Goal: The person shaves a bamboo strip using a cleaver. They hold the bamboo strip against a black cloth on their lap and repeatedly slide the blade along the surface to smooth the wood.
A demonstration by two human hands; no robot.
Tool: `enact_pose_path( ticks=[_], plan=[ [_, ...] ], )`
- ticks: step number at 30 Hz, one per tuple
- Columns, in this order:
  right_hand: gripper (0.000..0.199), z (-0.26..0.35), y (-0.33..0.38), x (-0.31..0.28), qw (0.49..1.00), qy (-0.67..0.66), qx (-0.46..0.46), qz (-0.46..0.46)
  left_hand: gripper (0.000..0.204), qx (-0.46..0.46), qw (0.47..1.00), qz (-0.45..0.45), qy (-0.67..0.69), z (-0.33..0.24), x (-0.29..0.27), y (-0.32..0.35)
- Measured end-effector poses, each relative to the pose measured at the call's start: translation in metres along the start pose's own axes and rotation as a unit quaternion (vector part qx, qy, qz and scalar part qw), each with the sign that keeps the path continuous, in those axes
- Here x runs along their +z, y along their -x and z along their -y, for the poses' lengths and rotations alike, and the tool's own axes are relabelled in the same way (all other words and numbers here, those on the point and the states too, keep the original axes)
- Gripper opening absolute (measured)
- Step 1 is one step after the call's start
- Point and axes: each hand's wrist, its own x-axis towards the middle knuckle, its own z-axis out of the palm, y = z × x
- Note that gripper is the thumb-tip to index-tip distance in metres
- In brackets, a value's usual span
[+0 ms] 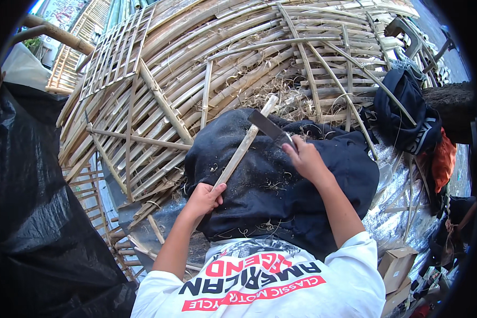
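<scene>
My left hand (206, 198) is closed round the lower part of a pale bamboo strip (242, 149), which slants up and away to the right above my lap. In my right hand (306, 159) is the handle of a broad knife (269, 127) with a dark, flat blade. The blade lies across the strip near its far end; whether it touches the strip I cannot tell. A dark cloth (281, 185) with bits of shavings on it covers my lap beneath both hands.
Long split bamboo slats (233, 69) lie ahead in a curved bed, with loose shavings (270, 93) on them. A bamboo lattice (116, 53) leans at the far left. Black sheeting (37, 191) hangs left. Dark clothing (408, 106) and an orange cloth (443, 161) hang right, above a cardboard box (396, 270).
</scene>
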Motion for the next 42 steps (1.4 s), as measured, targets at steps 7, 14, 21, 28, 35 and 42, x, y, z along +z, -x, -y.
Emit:
enact_pose_path(
  ticks=[7,14,21,28,35,42],
  plan=[
    [0.036,-0.005,-0.001,0.002,0.999,-0.05,0.011,0.006,0.057,-0.001,1.0,-0.011,-0.022,-0.006,0.0,0.004],
    [0.038,0.002,-0.004,-0.007,0.997,-0.063,0.044,-0.009,0.059,0.058,0.998,-0.025,0.0,0.005,0.007,0.001],
    [0.034,0.021,-0.007,-0.01,0.996,-0.063,0.056,0.023,0.059,0.078,0.996,-0.031,-0.018,0.006,0.002,0.001],
    [0.034,0.05,0.0,-0.015,0.995,-0.034,0.043,0.085,0.058,0.064,0.998,-0.015,-0.016,0.007,-0.001,-0.001],
    [0.034,0.035,0.017,0.011,0.996,-0.027,0.031,0.075,0.056,0.048,0.999,-0.001,-0.016,0.008,-0.007,-0.002],
    [0.034,0.033,0.034,0.046,0.995,-0.092,0.034,0.007,0.058,0.031,0.999,-0.013,-0.012,0.0,-0.003,0.003]
  ],
)
